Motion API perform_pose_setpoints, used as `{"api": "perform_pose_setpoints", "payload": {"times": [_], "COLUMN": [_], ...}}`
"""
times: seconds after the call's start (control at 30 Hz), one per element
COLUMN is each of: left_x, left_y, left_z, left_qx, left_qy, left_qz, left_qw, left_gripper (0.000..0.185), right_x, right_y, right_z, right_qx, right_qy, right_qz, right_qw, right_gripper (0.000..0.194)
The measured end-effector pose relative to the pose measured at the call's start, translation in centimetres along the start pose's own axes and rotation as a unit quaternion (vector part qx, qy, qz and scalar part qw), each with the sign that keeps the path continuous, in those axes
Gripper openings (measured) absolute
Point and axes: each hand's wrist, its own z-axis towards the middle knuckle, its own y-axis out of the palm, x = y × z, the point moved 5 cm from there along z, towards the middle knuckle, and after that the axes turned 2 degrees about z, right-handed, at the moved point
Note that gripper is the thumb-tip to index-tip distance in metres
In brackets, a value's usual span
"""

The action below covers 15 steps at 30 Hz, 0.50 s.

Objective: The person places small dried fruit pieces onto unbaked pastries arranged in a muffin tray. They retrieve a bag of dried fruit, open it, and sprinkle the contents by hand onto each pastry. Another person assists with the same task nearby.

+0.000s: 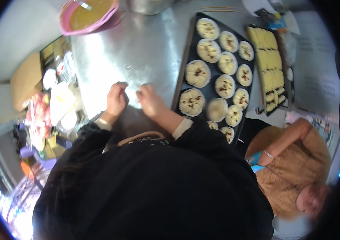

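Observation:
My left hand [117, 100] is half curled above the near edge of the steel table [146, 45], with no object seen in it. Close by on its right, my right hand [149, 102] is also loosely curled, fingers towards the left one; the two are apart. Right of my hands lies a dark baking tray [189, 57] holding several round, pale cakes or dough pieces in white paper cups, with brown bits on top. One cup [217, 110] near the tray's near end looks blurred, its top smooth and pale.
A pink bowl [113, 15] of yellowish liquid with a metal utensil stands far left, beside a metal pot [150, 6]. Chopsticks [221, 11] lie at the back. A tray of yellow pastries [268, 57] is at right. Another person [293, 159] is at lower right, a cardboard box [27, 81] at left.

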Motion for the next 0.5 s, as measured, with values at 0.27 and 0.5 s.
{"api": "perform_pose_setpoints", "payload": {"times": [0.27,0.5], "left_x": [-2.8,-0.8], "left_y": [0.5,2.6], "left_z": [-2.4,-4.7], "left_qx": [-0.009,-0.040], "left_qy": [-0.259,-0.532], "left_qz": [-0.173,-0.570], "left_qw": [0.950,0.625], "left_gripper": [0.019,0.019], "right_x": [0.2,0.8], "right_y": [1.5,-1.5], "right_z": [-1.3,-0.2], "right_qx": [-0.019,0.025], "right_qy": [-0.035,0.286], "right_qz": [-0.054,0.317], "right_qw": [0.998,0.904], "right_gripper": [0.008,0.009]}}
